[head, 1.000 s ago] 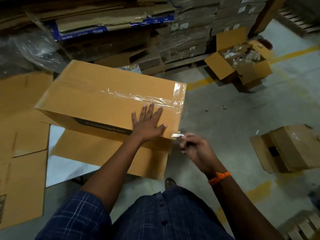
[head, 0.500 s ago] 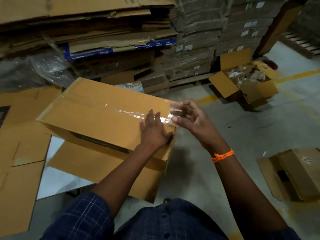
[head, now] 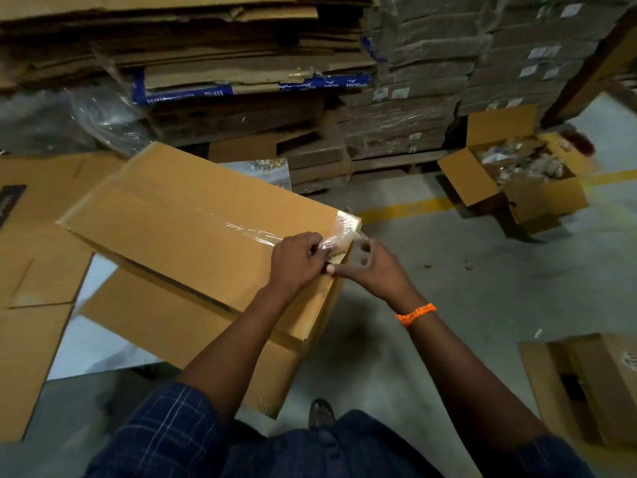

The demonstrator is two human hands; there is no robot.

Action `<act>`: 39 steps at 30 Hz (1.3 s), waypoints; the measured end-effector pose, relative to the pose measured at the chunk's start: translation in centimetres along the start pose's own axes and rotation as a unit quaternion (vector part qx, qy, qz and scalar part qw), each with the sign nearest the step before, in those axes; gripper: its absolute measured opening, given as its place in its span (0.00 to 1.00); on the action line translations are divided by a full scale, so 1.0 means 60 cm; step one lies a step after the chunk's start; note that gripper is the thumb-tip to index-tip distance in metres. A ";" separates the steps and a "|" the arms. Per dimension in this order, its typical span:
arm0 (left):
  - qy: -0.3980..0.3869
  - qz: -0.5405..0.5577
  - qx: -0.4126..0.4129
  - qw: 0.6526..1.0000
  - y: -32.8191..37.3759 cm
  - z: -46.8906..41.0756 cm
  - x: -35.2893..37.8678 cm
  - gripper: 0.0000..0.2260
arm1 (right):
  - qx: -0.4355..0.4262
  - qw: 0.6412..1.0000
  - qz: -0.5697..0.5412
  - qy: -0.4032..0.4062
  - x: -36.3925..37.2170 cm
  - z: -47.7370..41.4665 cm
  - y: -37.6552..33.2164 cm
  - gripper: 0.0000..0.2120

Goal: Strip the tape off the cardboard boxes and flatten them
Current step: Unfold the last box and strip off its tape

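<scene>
A long brown cardboard box (head: 179, 232) lies in front of me with a strip of clear tape (head: 241, 229) along its top seam. The tape's right end is peeled up and crumpled at the box's right edge. My left hand (head: 298, 258) pinches that loose tape end, fingers curled. My right hand (head: 370, 267), with an orange band at the wrist, is beside it at the box corner, fingers curled, thumb touching the left hand. Whether it holds the tape is unclear.
Flattened cardboard sheets (head: 31, 270) lie on the floor at left. A tall stack of flat cartons (head: 206, 63) and wrapped boxes (head: 431, 98) stands behind. An open box of scraps (head: 524, 181) sits at right, another carton (head: 593, 384) near right. My sandalled foot (head: 322, 412) shows below.
My left hand left its flat rest on the box top and took hold of the peeled tape end. My right hand dropped from the raised tape to the box corner.
</scene>
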State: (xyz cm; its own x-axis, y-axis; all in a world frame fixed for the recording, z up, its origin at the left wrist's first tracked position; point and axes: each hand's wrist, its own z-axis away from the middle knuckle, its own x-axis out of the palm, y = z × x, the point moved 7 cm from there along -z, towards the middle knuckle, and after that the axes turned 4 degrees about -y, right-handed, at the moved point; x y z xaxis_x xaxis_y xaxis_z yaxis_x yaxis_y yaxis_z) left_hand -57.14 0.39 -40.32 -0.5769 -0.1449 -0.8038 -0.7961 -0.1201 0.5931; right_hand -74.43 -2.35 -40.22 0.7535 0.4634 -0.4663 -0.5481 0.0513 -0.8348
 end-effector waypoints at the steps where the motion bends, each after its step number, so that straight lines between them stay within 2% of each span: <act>1: -0.008 0.029 -0.011 1.000 -0.006 -0.001 0.002 0.17 | 0.000 0.997 -0.081 -0.001 0.012 -0.011 0.014 0.40; 3: -0.024 0.055 -0.004 0.998 -0.011 -0.002 0.004 0.15 | 0.013 0.971 -0.238 0.006 0.025 -0.020 0.039 0.36; 4: -0.030 0.052 0.007 0.998 -0.008 -0.001 0.005 0.13 | 0.020 0.959 -0.281 0.012 0.028 -0.022 0.051 0.37; 7: -0.054 0.028 0.042 0.997 0.005 0.004 0.019 0.09 | 0.018 0.957 -0.289 0.000 0.042 -0.020 0.065 0.41; 9: -0.065 0.014 0.047 0.997 0.007 0.007 0.028 0.09 | 0.041 0.943 -0.331 -0.001 0.050 -0.020 0.076 0.36; 12: -0.059 -0.001 0.047 0.997 0.002 0.009 0.028 0.10 | 0.075 0.916 -0.394 0.007 0.052 -0.023 0.092 0.23; 16: -0.073 -0.019 0.039 0.996 0.003 0.009 0.026 0.09 | 0.072 0.911 -0.407 0.019 0.062 -0.023 0.097 0.17; 20: -0.102 0.011 -0.025 0.994 0.000 -0.001 0.022 0.12 | 0.068 0.904 -0.421 0.027 0.076 -0.023 0.107 0.21; 25: -0.113 0.000 -0.058 0.992 0.015 -0.003 0.024 0.13 | 0.074 0.885 -0.460 0.004 0.084 -0.021 0.106 0.23; 29: -0.169 0.014 -0.070 0.983 0.022 -0.004 0.036 0.13 | 0.073 0.888 -0.453 0.018 0.092 -0.020 0.108 0.26; 31: -0.232 -0.013 -0.076 0.970 0.031 -0.012 0.039 0.15 | 0.071 0.893 -0.443 0.042 0.093 -0.019 0.108 0.26; 35: -0.290 -0.005 -0.102 0.952 0.038 -0.040 0.026 0.19 | 0.035 0.927 -0.361 0.091 0.091 -0.013 0.096 0.30; 37: -0.264 -0.003 -0.111 0.958 0.024 -0.048 0.022 0.21 | -0.006 0.956 -0.267 0.120 0.083 -0.010 0.082 0.26; 39: -0.224 0.008 -0.109 0.968 0.012 -0.043 0.021 0.24 | -0.048 0.970 -0.172 0.162 0.064 -0.004 0.068 0.22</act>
State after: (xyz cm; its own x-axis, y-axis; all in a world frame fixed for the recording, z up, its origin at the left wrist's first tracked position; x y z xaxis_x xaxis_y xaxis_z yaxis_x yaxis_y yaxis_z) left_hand -57.96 -2.44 -40.81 -0.6486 0.2864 -0.7052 -0.7574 -0.3338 0.5611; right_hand -73.69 -0.58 -45.51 0.9691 0.1309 -0.2089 -0.2184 0.0637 -0.9738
